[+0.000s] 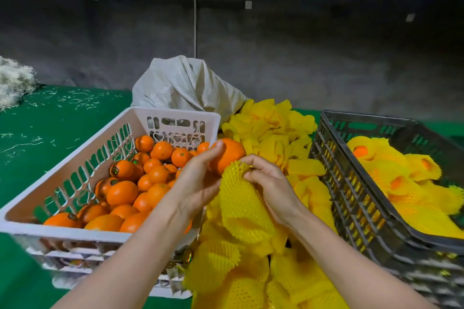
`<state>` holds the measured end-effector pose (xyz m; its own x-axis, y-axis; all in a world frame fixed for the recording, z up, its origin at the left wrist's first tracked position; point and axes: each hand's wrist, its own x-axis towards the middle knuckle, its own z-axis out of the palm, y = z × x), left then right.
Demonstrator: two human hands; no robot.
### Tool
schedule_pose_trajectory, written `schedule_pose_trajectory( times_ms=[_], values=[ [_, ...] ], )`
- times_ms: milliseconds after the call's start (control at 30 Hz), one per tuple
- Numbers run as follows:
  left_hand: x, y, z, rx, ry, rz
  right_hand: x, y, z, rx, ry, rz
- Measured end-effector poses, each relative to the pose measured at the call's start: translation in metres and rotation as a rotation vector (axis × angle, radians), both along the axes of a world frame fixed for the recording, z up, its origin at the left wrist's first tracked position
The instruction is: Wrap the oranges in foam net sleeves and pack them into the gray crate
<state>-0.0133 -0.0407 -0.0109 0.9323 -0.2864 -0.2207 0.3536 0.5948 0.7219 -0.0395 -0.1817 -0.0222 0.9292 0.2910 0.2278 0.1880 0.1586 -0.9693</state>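
My left hand [198, 178] holds a bare orange [229, 155] above the gap between the crates. Right beside it, my right hand [270, 183] pinches the open mouth of a yellow foam net sleeve [238, 206], whose rim touches the orange. A white crate [75, 158] at left is full of loose oranges [140, 183]. The gray crate [351, 195] at right holds several oranges wrapped in yellow sleeves [411, 183].
A heap of loose yellow foam sleeves [271, 128] fills the space between the two crates. A white woven sack [185, 85] stands behind the white crate. Green cloth [37, 133] with white shreds covers the table; a pale fibre pile [12, 80] lies far left.
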Motion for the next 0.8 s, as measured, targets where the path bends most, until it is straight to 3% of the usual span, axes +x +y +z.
schedule_pose_trajectory(
  times_ms=[133, 300, 400, 500, 600, 800],
  values=[
    [-0.013, -0.026, -0.004, 0.037, 0.012, 0.05, -0.007, -0.009, -0.002, -0.13, -0.054, -0.047],
    [-0.018, -0.047, -0.02, 0.008, -0.027, 0.119, -0.009, -0.03, -0.002, -0.286, -0.215, -0.298],
    [-0.024, -0.054, -0.025, 0.074, 0.008, 0.034, -0.003, -0.045, -0.005, -0.333, -0.176, -0.448],
    [-0.033, -0.058, -0.027, 0.038, -0.078, -0.111, -0.005, -0.053, -0.009, -0.335, -0.088, -0.52],
    [-0.037, -0.063, -0.032, 0.139, -0.18, -0.023, -0.013, -0.053, -0.013, -0.32, -0.116, -0.592],
    [-0.047, -0.088, -0.029, -0.068, -0.11, 0.085, -0.029, -0.032, -0.023, -0.288, -0.301, -0.785]
  ],
)
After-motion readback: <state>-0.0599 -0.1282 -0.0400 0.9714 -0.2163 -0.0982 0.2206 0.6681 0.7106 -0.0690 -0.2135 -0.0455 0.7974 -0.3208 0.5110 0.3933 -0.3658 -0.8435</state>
